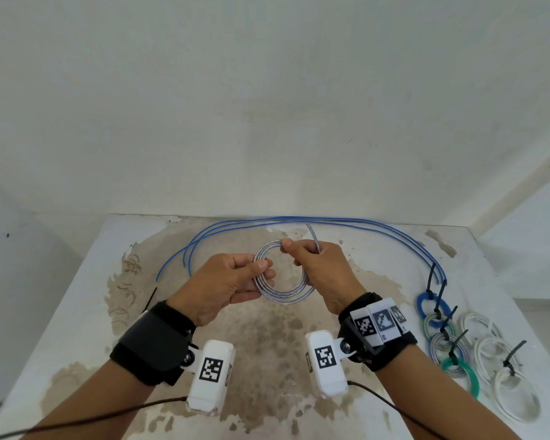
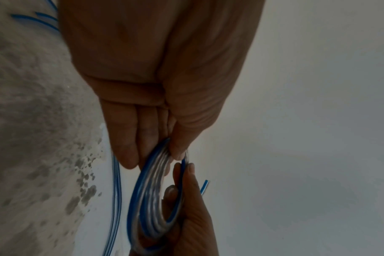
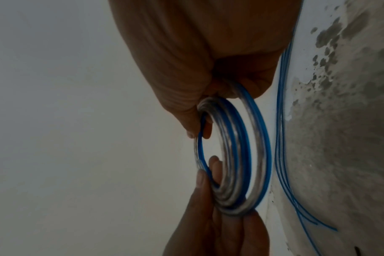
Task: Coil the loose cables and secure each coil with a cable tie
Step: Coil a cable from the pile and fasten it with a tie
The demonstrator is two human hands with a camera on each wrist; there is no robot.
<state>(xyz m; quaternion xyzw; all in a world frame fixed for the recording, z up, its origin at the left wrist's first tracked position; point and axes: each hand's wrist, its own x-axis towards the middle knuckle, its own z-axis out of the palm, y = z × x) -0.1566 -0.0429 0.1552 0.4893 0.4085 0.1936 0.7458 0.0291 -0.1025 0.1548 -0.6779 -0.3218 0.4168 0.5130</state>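
No readable writing shows anywhere; the only markings are black-and-white square code tags on the white camera boxes and on the band of the right wrist.

The table is white with its coating worn off in brown, blotchy patches across the middle, and it stands against a plain white wall.

Above the middle of the table, both hands hold a coil of clear cable with a blue stripe. The left hand grips the coil's left side, thumb on top and fingers curled beneath. The right hand pinches the coil's far edge between thumb and forefinger, the other fingers curled around its right side, and the cable's loose end sticks up past the knuckles.

Beyond the coil, loose blue cables lie in a wide arc along the table's far edge. To the right of the coil, near the table's right edge, lie finished coils in blue, grey, green and white, each bound with a black cable tie. Left of the coil, one black cable tie lies by the left wrist band.
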